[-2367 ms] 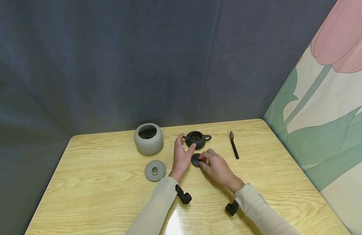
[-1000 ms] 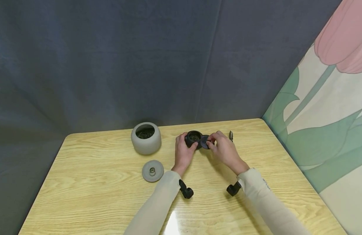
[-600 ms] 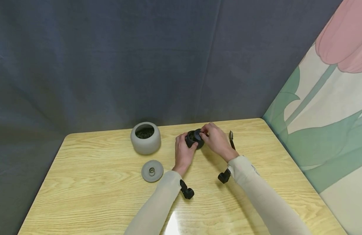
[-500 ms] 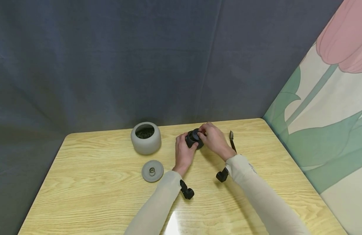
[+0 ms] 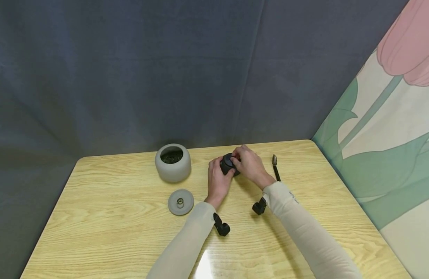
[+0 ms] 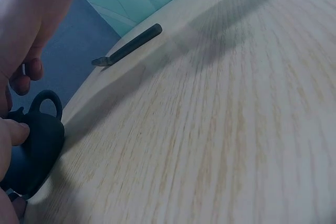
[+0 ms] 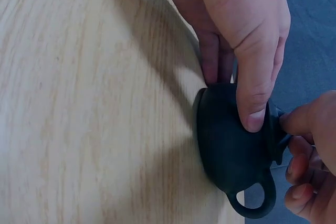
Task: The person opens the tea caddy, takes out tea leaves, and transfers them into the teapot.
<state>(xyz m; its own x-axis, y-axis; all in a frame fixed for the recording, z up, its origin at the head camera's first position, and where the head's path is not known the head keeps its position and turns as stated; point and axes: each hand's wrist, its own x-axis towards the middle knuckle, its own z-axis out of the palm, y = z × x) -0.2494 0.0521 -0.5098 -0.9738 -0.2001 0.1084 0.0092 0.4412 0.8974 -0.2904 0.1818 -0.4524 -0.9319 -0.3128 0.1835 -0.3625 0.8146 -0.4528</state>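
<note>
A small black teapot (image 7: 226, 140) stands on the wooden table near its back edge, its looped handle towards the right. My left hand (image 5: 218, 182) grips the pot's body from the left, thumb on the near side and fingers round the far side. The black lid (image 7: 274, 136) sits over the pot's mouth; whether it is fully seated I cannot tell. My right hand (image 5: 251, 166) pinches the lid's knob between thumb and fingers. The pot's spout is hidden behind my left hand in the head view.
Left of the pot stands a grey round jar (image 5: 173, 170) with dark tea leaves inside. Its grey lid (image 5: 181, 202) lies in front of it. A dark-handled tea scoop (image 5: 276, 168) lies right of my right hand. A dark curtain (image 5: 165, 77) hangs behind the table.
My right hand has lifted the teapot lid off the table and carried it up and left onto the pot's mouth. My left hand has closed round the pot's body.
</note>
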